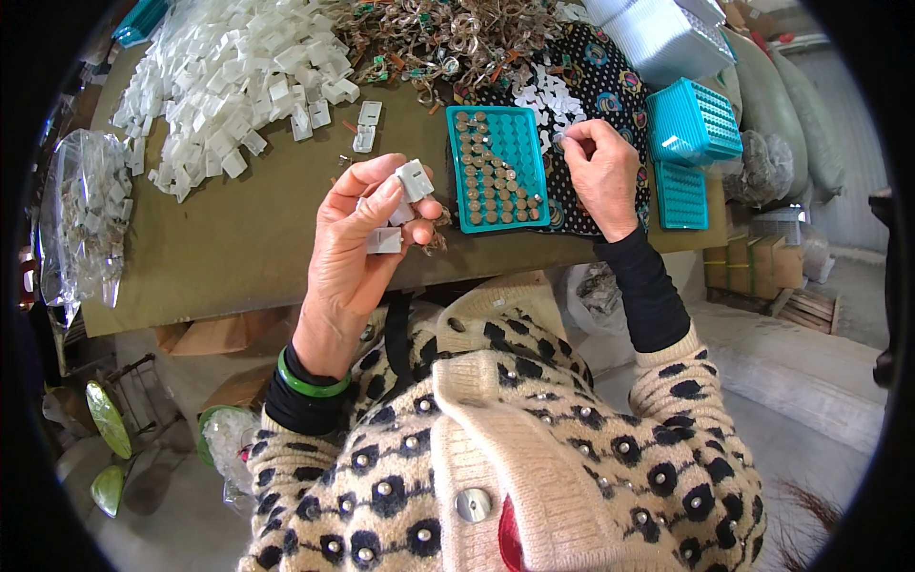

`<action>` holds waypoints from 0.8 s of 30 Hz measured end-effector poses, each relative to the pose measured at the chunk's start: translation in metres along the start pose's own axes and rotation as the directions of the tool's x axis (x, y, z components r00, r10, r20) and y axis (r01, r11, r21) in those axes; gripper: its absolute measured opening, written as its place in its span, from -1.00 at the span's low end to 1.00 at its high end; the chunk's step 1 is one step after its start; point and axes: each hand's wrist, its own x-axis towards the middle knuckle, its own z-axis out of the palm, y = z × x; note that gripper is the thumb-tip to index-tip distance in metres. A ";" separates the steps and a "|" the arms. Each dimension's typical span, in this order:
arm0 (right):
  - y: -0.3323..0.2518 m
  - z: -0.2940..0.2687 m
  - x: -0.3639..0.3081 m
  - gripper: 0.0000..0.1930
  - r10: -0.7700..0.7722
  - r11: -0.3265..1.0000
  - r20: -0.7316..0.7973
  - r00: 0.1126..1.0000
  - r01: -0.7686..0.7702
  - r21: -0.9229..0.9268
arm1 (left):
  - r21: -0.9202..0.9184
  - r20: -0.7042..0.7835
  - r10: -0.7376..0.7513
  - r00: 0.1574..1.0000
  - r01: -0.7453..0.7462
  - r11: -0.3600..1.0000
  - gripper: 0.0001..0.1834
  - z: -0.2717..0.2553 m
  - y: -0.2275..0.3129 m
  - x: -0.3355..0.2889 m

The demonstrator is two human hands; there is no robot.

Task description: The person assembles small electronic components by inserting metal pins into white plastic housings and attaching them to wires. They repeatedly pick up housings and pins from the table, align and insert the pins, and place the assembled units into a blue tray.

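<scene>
- Olive tabletop [253, 262], front edge: your left hand [355, 217] pinches white casings [415, 179].
- White slips [548, 98] lie toward the far edge from your nearer right hand [604, 178], fingertips bunched; grip unclear.

L head cam, close, dn @ hands [348, 227]

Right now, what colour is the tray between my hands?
The tray is teal, seen best in the head view.

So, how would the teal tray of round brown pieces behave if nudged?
The teal tray would probably slide without tipping, since it lies flat and broad. Its thin, moulded look suggests light, fairly stiff plastic. The round brown pieces seem loosely set, so a bump might jostle some out.
</scene>
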 end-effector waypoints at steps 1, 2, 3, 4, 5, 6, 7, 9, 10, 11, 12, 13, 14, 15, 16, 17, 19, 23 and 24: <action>0.001 -0.001 0.000 -0.94 0.002 1.000 -0.008 1.000 -0.001 0.016 | 0.000 -0.006 0.002 1.000 -0.002 1.000 -0.78 0.000 0.000 -0.001; 0.001 -0.002 0.001 -0.94 0.002 0.999 -0.021 1.000 -0.002 0.035 | -0.004 -0.004 -0.002 1.000 0.002 1.000 -0.78 0.000 0.000 -0.001; 0.000 -0.003 0.001 -0.94 -0.003 0.998 -0.032 0.999 0.005 0.062 | -0.009 -0.001 -0.006 1.000 0.006 1.000 -0.78 0.000 0.000 -0.002; -0.001 -0.004 0.002 -0.95 0.007 1.000 -0.005 1.000 -0.007 0.027 | -0.016 0.010 -0.005 1.000 0.005 1.000 -0.78 0.001 0.000 -0.002; -0.003 -0.005 0.003 -0.95 0.003 1.000 -0.002 1.000 -0.003 0.028 | -0.017 0.002 -0.013 1.000 0.013 1.000 -0.78 0.001 0.000 -0.002; -0.007 -0.007 0.004 -0.95 -0.003 1.000 0.001 1.000 0.003 0.030 | -0.020 0.002 -0.014 1.000 0.014 1.000 -0.77 0.002 0.000 -0.002; -0.013 -0.009 0.006 -0.94 0.055 0.998 0.021 0.998 -0.055 0.013 | -0.023 0.005 -0.009 1.000 0.010 1.000 -0.77 0.002 0.000 -0.003; -0.028 -0.015 0.007 -0.94 0.040 0.989 0.039 0.998 -0.045 0.139 | -0.026 -0.024 -0.018 1.000 0.017 1.000 -0.76 0.002 0.000 -0.004; -0.038 -0.015 0.008 -0.95 0.044 0.982 0.046 0.998 -0.051 0.181 | -0.024 -0.040 -0.017 0.999 0.016 1.000 -0.76 0.002 0.000 -0.004; -0.050 -0.018 0.007 -0.96 0.048 0.962 0.095 0.994 -0.072 0.265 | -0.019 -0.025 -0.029 0.999 0.029 0.999 -0.75 0.001 0.001 -0.005; -0.062 -0.018 0.007 -0.96 0.007 0.939 0.113 0.994 -0.045 0.340 | -0.013 -0.011 -0.042 0.999 0.042 0.999 -0.75 0.000 0.002 -0.005; -0.074 -0.018 0.007 -0.97 -0.024 0.909 0.132 0.991 -0.034 0.415 | -0.007 0.002 -0.056 0.998 0.056 0.998 -0.74 0.000 0.003 -0.005; -0.086 -0.017 0.007 -0.96 -0.044 0.891 0.168 0.985 -0.037 0.453 | -0.012 -0.002 -0.060 0.998 0.060 0.998 -0.74 -0.001 0.003 -0.006; -0.098 -0.015 0.006 -0.95 -0.126 0.887 0.148 0.981 0.045 0.459 | -0.008 -0.008 -0.058 0.998 0.058 0.998 -0.74 -0.001 0.004 -0.006; -0.108 -0.012 0.005 -0.94 -0.160 0.875 0.160 0.974 0.065 0.480 | -0.004 -0.013 -0.058 0.998 0.058 0.998 -0.74 -0.001 0.004 -0.006; -0.117 -0.009 0.004 -0.93 -0.181 0.866 0.187 0.966 0.066 0.495 | -0.002 -0.017 -0.058 0.998 0.058 0.998 -0.75 -0.001 0.004 -0.007; -0.129 -0.001 0.006 -0.89 -0.363 0.851 0.136 0.922 0.268 0.451 | 0.000 -0.068 -0.058 0.996 0.059 0.998 -0.75 0.000 0.005 -0.008; -0.140 0.010 0.008 -0.85 -0.414 0.827 0.102 0.905 0.327 0.458 | -0.087 -0.043 -0.081 0.996 0.077 0.993 -0.75 0.003 0.008 -0.008; -0.140 0.011 0.009 -0.84 -0.429 0.821 0.087 0.899 0.348 0.452 | -0.095 -0.033 -0.088 0.996 0.085 0.992 -0.75 0.004 0.009 -0.007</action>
